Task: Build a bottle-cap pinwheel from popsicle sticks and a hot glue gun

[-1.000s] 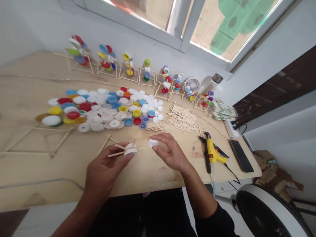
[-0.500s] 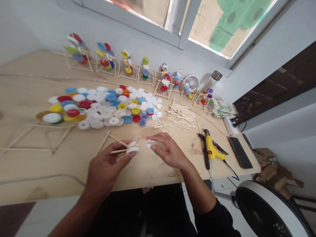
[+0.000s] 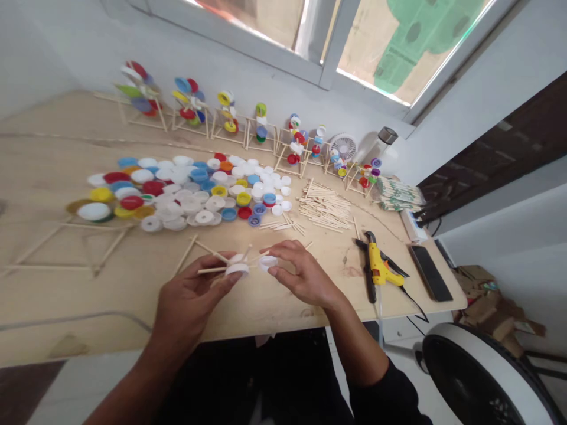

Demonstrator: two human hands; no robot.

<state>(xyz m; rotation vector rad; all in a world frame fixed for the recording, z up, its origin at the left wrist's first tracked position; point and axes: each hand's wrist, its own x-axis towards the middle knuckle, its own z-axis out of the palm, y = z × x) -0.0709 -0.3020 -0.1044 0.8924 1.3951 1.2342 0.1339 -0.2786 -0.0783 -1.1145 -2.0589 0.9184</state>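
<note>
The 2 forearms (image 3: 361, 342) angle inward. The left hand (image 3: 190, 292) grips a hub (image 3: 237, 271) above the table (image 3: 274, 310), its sticks (image 3: 211, 270) splaying mostly sideways; the right hand (image 3: 303, 273) pinches 1 cap (image 3: 267, 263) just beside it.

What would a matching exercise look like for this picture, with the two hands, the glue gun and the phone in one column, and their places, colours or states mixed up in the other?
Column one
1. Left hand
2. Right hand
3. Glue gun
4. Phone

Column two
A. Yellow with black parts
B. Holding a single white cap
C. Lying flat and dark near the right end of the table
D. Gripping a round white piece with sticks fanning out

Right pairs: 1-D, 2-B, 3-A, 4-C.
</note>
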